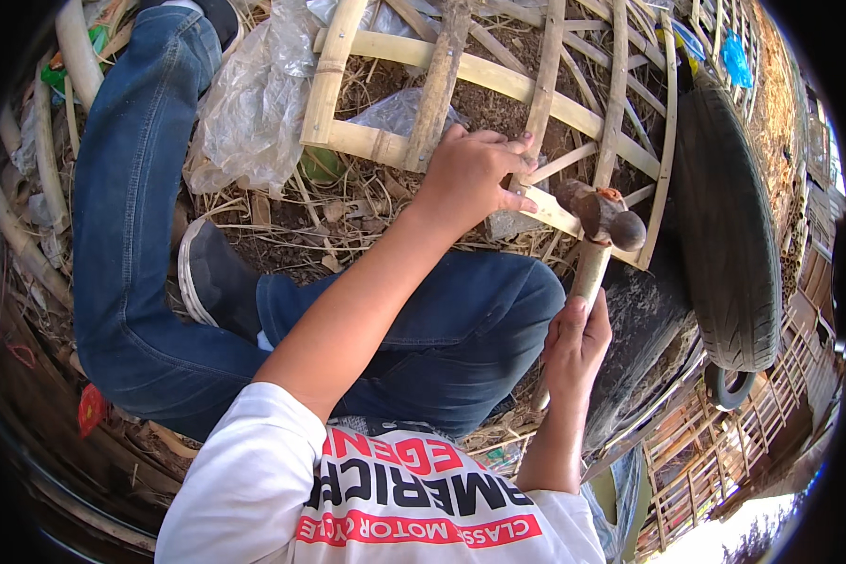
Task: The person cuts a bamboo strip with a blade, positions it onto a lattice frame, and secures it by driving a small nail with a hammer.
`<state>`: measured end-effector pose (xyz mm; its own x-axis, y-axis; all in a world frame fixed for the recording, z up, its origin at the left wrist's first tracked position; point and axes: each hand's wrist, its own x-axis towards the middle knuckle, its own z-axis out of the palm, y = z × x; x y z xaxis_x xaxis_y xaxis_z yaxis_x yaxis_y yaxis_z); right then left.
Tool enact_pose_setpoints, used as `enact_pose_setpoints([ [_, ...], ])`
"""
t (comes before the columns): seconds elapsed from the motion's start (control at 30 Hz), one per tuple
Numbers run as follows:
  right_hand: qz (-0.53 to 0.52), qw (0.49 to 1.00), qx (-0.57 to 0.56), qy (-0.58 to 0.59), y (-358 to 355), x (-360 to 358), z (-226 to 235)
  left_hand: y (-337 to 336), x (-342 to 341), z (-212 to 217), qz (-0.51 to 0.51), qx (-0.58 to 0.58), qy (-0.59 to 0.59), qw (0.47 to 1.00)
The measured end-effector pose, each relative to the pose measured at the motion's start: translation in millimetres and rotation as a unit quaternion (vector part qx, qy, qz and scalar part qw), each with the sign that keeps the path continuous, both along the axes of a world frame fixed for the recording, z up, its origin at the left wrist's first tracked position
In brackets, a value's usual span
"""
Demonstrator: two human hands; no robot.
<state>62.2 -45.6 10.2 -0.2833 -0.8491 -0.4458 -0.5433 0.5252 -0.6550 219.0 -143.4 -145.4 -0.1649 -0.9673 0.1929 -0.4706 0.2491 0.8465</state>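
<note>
The left hand lies pressed on a bamboo lattice frame that rests on the littered ground, its fingers spread and curled over a thin slat where two strips cross. The right hand is clenched around the pale wooden handle of a hammer, whose dark rounded head sits just beside the left fingertips, over the near edge of the frame. Whether the head touches the slat is hard to tell, since the metal hides the contact point. The person sits on the ground in blue jeans (one dark shoe tucked under the bent knee). A crumpled clear plastic sheet lies on the frame's left end, and a black tyre stands just to the right.
</note>
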Motion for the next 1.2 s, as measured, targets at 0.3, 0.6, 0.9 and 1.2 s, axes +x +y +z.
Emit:
enact_pose_setpoints([
  [0.3,0.000,1.000,0.017,-0.008,2,-6,-11,-6,3,7,-0.031,0.001,-0.070,0.997],
  [0.6,-0.041,0.998,0.015,-0.053,0,-18,-11,-2,3,13,-0.027,0.034,-0.051,0.998],
  [0.9,-0.028,0.997,0.011,-0.077,-1,-16,-1,-2,6,17,-0.038,0.043,-0.044,0.997],
  [1.2,0.020,0.998,0.005,-0.065,-3,-28,-8,-3,9,16,-0.040,0.041,-0.032,0.998],
])
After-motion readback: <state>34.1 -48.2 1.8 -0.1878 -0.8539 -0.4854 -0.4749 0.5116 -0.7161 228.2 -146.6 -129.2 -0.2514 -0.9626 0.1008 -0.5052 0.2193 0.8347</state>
